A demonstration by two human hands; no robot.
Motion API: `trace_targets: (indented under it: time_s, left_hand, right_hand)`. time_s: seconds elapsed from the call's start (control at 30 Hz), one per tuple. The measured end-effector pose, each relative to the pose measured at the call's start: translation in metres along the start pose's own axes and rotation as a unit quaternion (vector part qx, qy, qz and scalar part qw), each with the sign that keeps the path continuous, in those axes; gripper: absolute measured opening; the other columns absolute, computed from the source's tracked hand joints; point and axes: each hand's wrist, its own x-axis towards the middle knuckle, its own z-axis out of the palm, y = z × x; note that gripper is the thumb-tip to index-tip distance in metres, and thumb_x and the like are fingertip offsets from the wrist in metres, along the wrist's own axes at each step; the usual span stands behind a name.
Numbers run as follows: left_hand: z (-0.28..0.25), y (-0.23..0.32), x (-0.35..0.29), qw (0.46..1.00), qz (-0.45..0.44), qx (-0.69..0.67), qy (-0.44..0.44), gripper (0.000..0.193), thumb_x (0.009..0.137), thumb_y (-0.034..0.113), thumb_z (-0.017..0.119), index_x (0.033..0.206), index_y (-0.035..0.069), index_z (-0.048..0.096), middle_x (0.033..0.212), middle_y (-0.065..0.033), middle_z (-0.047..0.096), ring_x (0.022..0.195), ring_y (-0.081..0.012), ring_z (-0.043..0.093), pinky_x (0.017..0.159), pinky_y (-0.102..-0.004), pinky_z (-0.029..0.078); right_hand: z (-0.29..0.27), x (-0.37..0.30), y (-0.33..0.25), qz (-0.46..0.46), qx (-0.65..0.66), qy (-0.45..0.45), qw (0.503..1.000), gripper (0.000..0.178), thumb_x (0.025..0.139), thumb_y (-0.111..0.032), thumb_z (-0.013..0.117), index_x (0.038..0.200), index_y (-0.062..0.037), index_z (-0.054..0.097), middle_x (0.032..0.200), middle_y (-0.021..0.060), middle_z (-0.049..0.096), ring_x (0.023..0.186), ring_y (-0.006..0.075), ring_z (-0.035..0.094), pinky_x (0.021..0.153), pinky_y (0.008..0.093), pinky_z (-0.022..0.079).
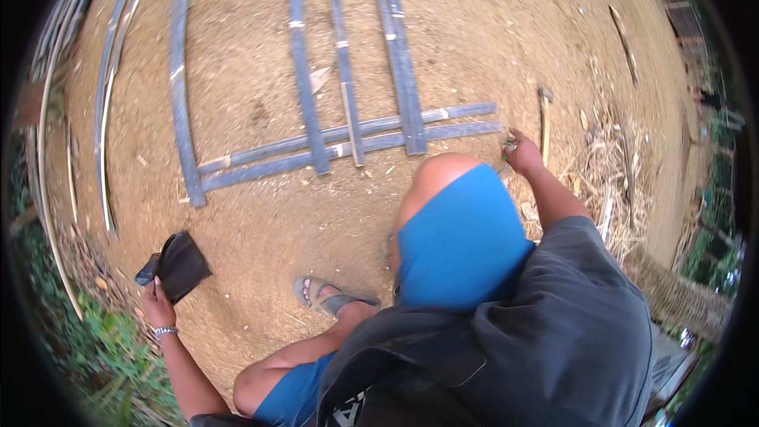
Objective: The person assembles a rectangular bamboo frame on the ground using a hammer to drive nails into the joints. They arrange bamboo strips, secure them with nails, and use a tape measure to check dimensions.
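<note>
Off to the left, my left hand pinches the edge of a black plastic bag, held just above the dirt. A smaller dark, shiny piece shows beside the bag. My right hand is stretched out low on the right, near the right ends of two crosswise slats. Its fingers are curled round a small green thing too small to name. Several long, dark bluish split-bamboo slats lie over or against those two crosswise slats.
A hammer with a wooden handle lies just beyond my right hand. Dry straw and shavings are piled at the right. More long strips lie along the left. Green plants edge the lower left. My sandalled foot rests on bare dirt.
</note>
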Motion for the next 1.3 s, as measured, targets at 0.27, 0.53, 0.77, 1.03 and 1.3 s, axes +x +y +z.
trace_targets:
  time_s: [0.27,0.53,0.77,1.03,1.3]
  left_hand:
    - [0.036,-0.022,0.016,0.997,-0.078,0.012,0.002,0.043,0.107,0.029,0.044,0.13,-0.005,0.06,0.119,-0.0236,0.069,0.105,-0.0378,0.067,0.095,-0.042,0.05]
    - [0.049,-0.066,0.033,0.987,-0.129,0.06,-0.071,0.024,0.098,0.015,0.05,0.112,0.002,0.066,0.105,-0.0178,0.069,0.098,-0.0316,0.065,0.088,-0.0419,0.05]
    - [0.018,-0.09,0.067,0.97,-0.222,-0.094,-0.033,0.018,0.095,0.01,0.056,0.111,0.005,0.062,0.11,-0.017,0.068,0.091,-0.0297,0.065,0.073,-0.0394,0.051]
    - [-0.02,-0.052,0.043,0.89,-0.407,-0.17,-0.115,0.009,0.095,0.007,0.061,0.103,0.005,0.066,0.08,-0.0067,0.068,0.052,-0.0177,0.06,0.044,-0.0324,0.045]
    - [0.025,-0.009,0.059,0.886,-0.292,0.006,-0.361,0.025,0.101,0.023,0.052,0.105,0.003,0.066,0.097,-0.0141,0.071,0.093,-0.0275,0.074,0.065,-0.0414,0.064]
  right_hand:
    - [0.09,-0.042,0.109,0.233,0.097,0.087,0.964,0.057,0.09,-0.032,0.07,0.137,-0.003,0.057,0.122,0.022,0.071,0.114,0.0353,0.068,0.1,0.0444,0.052]
    - [0.064,-0.022,0.122,0.269,0.079,0.171,0.945,0.05,0.092,-0.023,0.057,0.138,-0.0031,0.058,0.129,0.0275,0.064,0.121,0.042,0.062,0.106,0.0469,0.048]
    - [0.102,0.088,0.237,0.179,-0.159,0.181,0.954,0.063,0.095,-0.022,0.059,0.146,0.0079,0.039,0.126,0.0303,0.064,0.116,0.0431,0.065,0.1,0.047,0.052]
    - [0.102,0.117,0.222,0.165,-0.054,0.192,0.966,0.055,0.091,-0.035,0.063,0.125,0.0084,0.061,0.106,0.0284,0.071,0.093,0.0408,0.069,0.085,0.0482,0.053]
    - [0.033,0.085,0.137,0.216,0.459,0.151,0.849,0.017,0.084,-0.014,0.069,0.094,-0.002,0.06,0.071,0.0052,0.062,0.049,0.017,0.053,0.046,0.0333,0.04]
